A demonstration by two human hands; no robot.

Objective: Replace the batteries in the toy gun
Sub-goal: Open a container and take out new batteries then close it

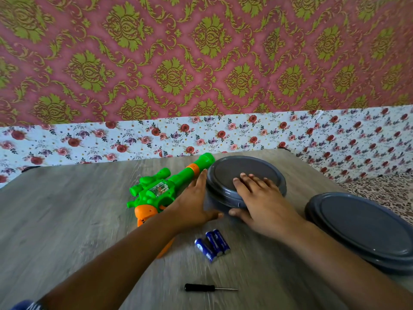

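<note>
Green-orange toy gun (161, 191) flat on table; three blue batteries (212, 245) nearby.

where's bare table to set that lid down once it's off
Bare tabletop left of the toy gun, and the near strip beside the screwdriver. Crowded mid-table: batteries, both lidded containers, and both hands.

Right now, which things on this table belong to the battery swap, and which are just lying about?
For the job: toy gun; three blue batteries; screwdriver.

Seemingly not for the job: near grey lidded tub, though both hands, left and right, hold it; second grey tub to the right.
</note>
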